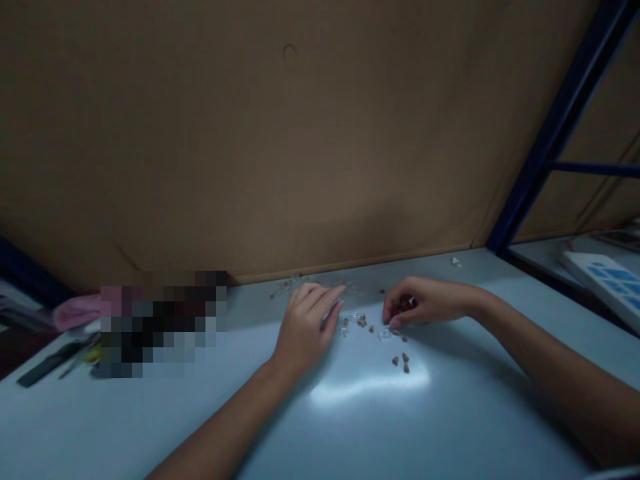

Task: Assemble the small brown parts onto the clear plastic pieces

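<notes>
My left hand (311, 319) rests low over the table, its fingers stretched out and nothing visibly gripped. Beyond its fingertips lie scattered small clear pieces (355, 316). My right hand (425, 301) is curled, thumb and fingers close together at the tabletop. Dark brown bits show in the gap of its fingers, but whether they are held or lie behind is unclear. Touching or just beside its fingertips is a clear piece (385, 334). Between the hands sits a small cluster of brown pieces (361, 321). Several more brown pieces (405, 362) lie nearer me.
The grey table (400, 427) ends at a brown cardboard panel (320, 147). At left are a dark flat tool (50, 365), pink cloth (80, 311) and a pixelated area. Blue posts (545, 133) and a white-and-blue box (607, 283) stand right. White bits (455, 262) lie near the panel.
</notes>
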`<state>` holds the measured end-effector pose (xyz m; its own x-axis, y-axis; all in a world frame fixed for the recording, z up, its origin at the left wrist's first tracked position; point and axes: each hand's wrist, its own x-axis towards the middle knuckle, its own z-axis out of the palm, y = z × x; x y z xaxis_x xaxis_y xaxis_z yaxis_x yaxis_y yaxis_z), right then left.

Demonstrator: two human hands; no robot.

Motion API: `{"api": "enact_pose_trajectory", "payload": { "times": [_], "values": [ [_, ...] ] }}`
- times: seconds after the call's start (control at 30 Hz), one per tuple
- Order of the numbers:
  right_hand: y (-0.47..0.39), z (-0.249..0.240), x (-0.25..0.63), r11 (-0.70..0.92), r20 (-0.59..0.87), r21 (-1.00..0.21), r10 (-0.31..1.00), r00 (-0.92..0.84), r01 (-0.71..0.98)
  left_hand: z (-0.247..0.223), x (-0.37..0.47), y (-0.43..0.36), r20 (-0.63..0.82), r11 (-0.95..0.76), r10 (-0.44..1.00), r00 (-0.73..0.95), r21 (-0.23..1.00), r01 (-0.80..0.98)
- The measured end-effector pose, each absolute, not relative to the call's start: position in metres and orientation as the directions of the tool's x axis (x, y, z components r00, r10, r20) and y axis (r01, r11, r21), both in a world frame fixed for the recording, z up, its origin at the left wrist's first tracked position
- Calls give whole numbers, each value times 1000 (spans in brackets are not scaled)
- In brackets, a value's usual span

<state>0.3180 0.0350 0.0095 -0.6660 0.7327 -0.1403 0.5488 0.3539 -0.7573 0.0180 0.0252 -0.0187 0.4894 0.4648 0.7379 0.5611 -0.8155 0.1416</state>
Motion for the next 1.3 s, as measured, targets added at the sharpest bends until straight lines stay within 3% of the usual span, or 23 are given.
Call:
{"api": "enact_pose_trajectory", "payload": {
  "times": [0.13,0.4,0.67,0.9,1.03,1.17,1.3],
  "values": [
    [35,15,314,351,-178,-760,696,-695,546,-5,24,19,734,-837,417,537,79,541],
    [47,10,300,392,-201,-715,677,-708,579,29,45,9,694,-783,578,429,323,532],
    [34,-7,307,430,-35,-741,743,-669,516,2,68,7,726,-719,647,234,479,504],
    [28,-16,313,535,107,-661,761,-639,526,-21,70,3,704,-730,654,277,489,478],
    [32,-21,310,565,266,-609,806,-528,556,-22,65,4,680,-731,665,308,507,457],
    [29,-20,298,511,375,-751,851,-367,418,-23,61,8,641,-734,668,376,489,471],
    [20,-11,287,397,329,-890,900,-286,225,-23,61,10,662,-744,655,364,480,466]
  ]
}}
